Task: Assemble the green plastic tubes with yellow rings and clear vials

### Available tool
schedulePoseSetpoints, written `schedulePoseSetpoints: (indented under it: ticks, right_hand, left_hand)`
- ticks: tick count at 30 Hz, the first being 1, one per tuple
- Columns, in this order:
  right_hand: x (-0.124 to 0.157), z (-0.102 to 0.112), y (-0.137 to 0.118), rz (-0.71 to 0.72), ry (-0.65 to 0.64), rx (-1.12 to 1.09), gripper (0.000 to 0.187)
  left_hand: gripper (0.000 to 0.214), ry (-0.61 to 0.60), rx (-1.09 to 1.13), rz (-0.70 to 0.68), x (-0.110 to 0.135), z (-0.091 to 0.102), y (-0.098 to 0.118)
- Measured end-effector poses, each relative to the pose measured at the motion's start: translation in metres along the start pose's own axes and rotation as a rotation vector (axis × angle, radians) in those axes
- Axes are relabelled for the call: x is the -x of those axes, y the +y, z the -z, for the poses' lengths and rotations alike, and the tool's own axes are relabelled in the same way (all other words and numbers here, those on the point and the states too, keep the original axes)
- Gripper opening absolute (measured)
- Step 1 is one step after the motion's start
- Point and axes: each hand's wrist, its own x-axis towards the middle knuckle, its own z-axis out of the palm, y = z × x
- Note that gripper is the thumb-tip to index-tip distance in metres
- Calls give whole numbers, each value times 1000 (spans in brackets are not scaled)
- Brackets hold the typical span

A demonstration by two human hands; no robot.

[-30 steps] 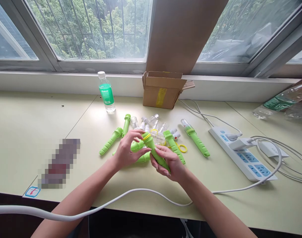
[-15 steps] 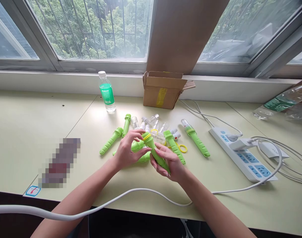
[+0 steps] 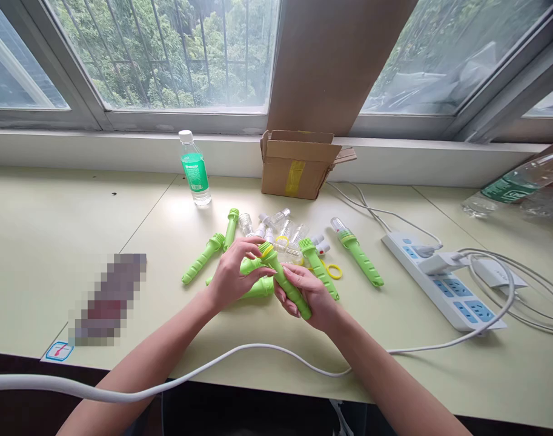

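The right hand [image 3: 315, 295] grips the green threaded handle [image 3: 289, 289], long axis slanting forward-left toward the yellow ring [image 3: 268, 250] at the left hand [image 3: 231, 270], whose closure is unclear.

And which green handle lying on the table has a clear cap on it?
The green handle farthest right, nearest the power strip. A clear cap sits on its end; I see none on the others.

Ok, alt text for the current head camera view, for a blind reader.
A right hand grips a green handle, the left hand at its yellow-ringed end. More green handles and clear plastic parts lie on the table, with an upright bottle, cardboard box and power strip.
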Motion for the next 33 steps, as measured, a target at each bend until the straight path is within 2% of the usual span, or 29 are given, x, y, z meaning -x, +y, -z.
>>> schedulePoseSetpoints:
  ticks: [8, 14, 22, 25, 28, 33]
  right_hand:
    - [0, -6, -1, 42, 16, 89, 25]
    - [1, -3, -2, 44, 21, 65, 24]
    - [2, -5, -2, 51, 11, 67, 25]
    - [2, -8, -2, 60, 40, 120, 23]
    - [3, -9, -2, 67, 70, 154, 30]
    - [3, -8, -3, 66, 42, 129, 23]
  left_hand:
    - [35, 25, 8, -6, 2, 0, -4]
    - [24, -44, 41, -7, 3, 0, -6]
    - [20, -31, 51, 21, 2, -1, -4]
    - [22, -29, 52, 37, 3, -1, -5]
    - [23, -24, 64, 45, 4, -2, -7]
    - [21, -22, 91, 50, 4, -3, -5]
